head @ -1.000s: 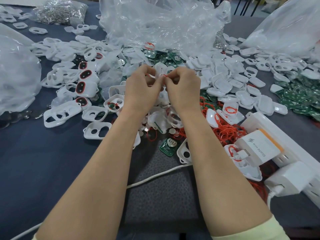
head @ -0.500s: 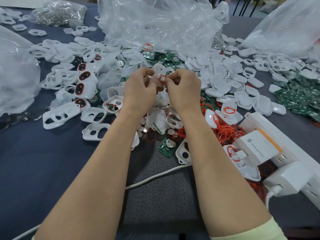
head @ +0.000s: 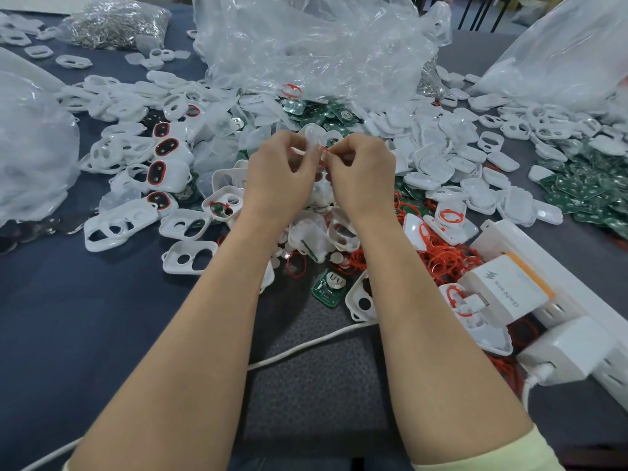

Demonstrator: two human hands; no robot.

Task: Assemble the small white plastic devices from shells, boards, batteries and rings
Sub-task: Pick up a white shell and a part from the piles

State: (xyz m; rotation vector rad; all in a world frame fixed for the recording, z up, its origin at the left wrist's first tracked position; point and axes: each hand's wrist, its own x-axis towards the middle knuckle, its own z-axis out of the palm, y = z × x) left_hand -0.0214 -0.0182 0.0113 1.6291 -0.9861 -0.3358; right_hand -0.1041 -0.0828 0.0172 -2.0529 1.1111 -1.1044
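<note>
Both hands hover over the parts pile, mid-table (head: 85, 317). Left hand (head: 276, 175) and right hand (head: 362, 175) have fingers curled tight, pinching one small white shell (head: 314, 138) between them with a red ring (head: 323, 157) on it. Fingertips cover most of both, so can't tell how the ring sits. Underneath: loose shells (head: 190, 256), a green board (head: 329, 287), a heap of red rings (head: 441, 263). Power strip (head: 503, 232) with charger (head: 506, 290) is cut off at the right edge. Crumpled clear bag (head: 316, 45) hides parts behind.

Likely assembly workshop — heaped shells (head: 452, 158)
</note>
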